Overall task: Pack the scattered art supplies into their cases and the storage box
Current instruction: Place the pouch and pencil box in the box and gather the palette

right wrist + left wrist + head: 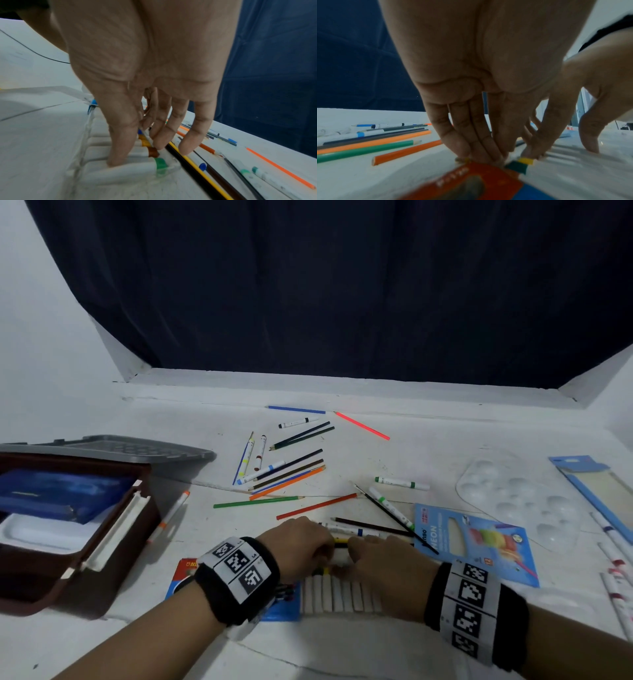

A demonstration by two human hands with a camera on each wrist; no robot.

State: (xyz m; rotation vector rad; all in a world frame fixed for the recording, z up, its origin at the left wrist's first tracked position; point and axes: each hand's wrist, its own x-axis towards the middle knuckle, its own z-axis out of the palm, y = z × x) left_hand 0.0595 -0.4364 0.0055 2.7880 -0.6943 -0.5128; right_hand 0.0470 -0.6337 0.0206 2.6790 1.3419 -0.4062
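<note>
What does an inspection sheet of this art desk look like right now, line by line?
Surface: white tabletop, marked and scuffed.
Job's things: clear plastic marker tray holding a row of white markers; brown storage box open at left, grey lid behind it.
Clutter: loose coloured pencils and markers; blue neon pencil case; clear paint palette.
Grips: left hand and right hand both have fingertips down at the tray's far edge; what either holds cannot be told.
Cables: thin black cable across the tabletop.
Surroundings: dark blue curtain, white walls.
</note>
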